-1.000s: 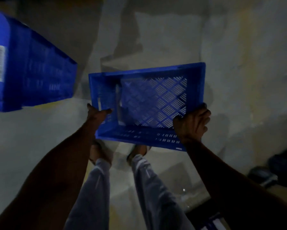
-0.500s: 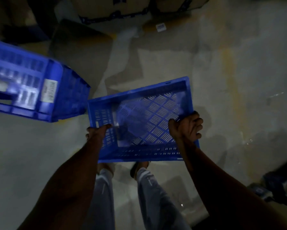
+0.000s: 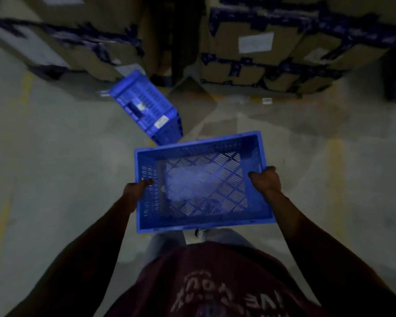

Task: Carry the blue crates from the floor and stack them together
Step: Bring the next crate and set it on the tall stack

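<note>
Blue perforated crate point(image 3: 203, 181) in the head view, held level in front of my waist, open top up, nothing in it. Versus a second ago my gaze has lifted: the other blue crate point(image 3: 146, 106), then close at my left, now lies ahead on the concrete floor point(image 3: 55, 156), tipped on its side near the taped cardboard boxes point(image 3: 261, 46). Reads as mid-carry, stacking not yet done. Left hand point(image 3: 135, 191) grips the left wall, thumb hooked over the rim. Right hand point(image 3: 265, 179) grips the right wall, fingers curled over the rim. Crate sits between both hands, off the floor.
</note>
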